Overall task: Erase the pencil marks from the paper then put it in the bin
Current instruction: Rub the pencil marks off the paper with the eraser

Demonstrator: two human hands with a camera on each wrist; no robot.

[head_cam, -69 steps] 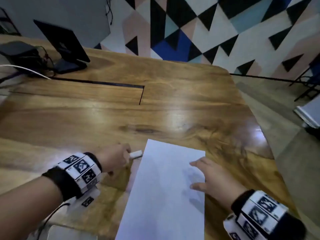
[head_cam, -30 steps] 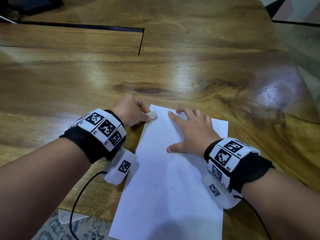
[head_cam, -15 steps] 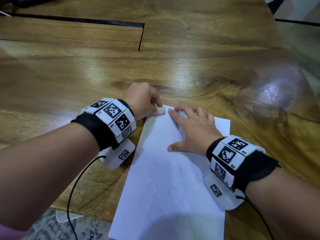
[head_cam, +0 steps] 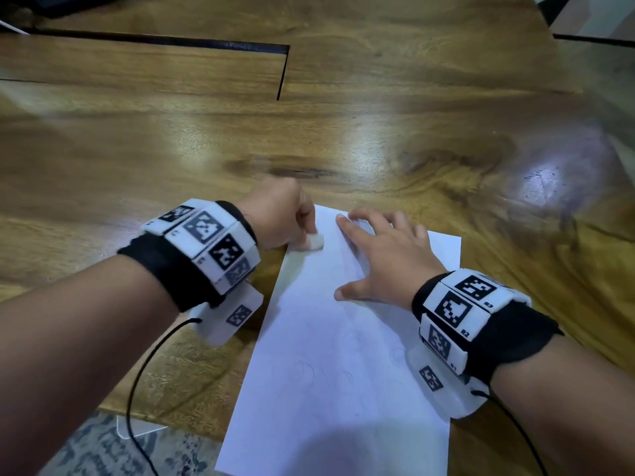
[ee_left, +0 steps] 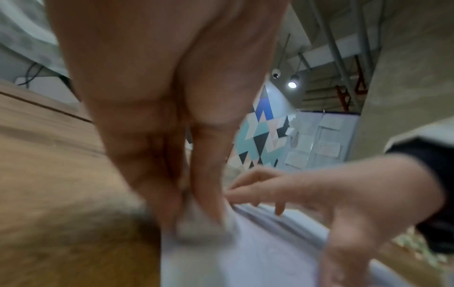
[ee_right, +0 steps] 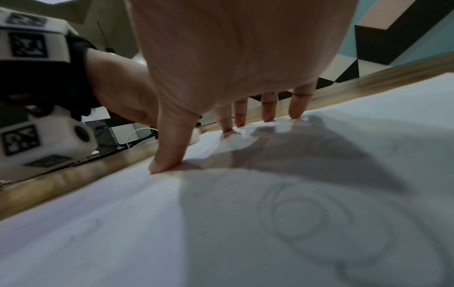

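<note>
A white sheet of paper (head_cam: 330,355) lies on the wooden table (head_cam: 309,132), its near end hanging over the table's front edge. Faint pencil loops (ee_right: 302,215) show on the paper (ee_right: 221,233). My left hand (head_cam: 281,218) pinches a small white eraser (head_cam: 314,242) and presses it on the sheet's far left corner. In the left wrist view the eraser (ee_left: 203,229) sits blurred between thumb and fingers on the paper (ee_left: 258,258). My right hand (head_cam: 381,259) lies flat with spread fingers on the sheet's far end, its thumb (ee_right: 167,155) and fingertips (ee_right: 267,114) pressing the paper down.
A long dark slot (head_cam: 171,41) with a short branch cuts the tabletop at the back. The table's right edge (head_cam: 601,139) drops to the floor. A patterned rug (head_cam: 113,448) shows below the front edge. No bin is in view.
My left hand has carried the eraser from beside the paper's left edge onto the sheet's far corner and is rubbing there. My right hand stays pressed flat on the paper.
</note>
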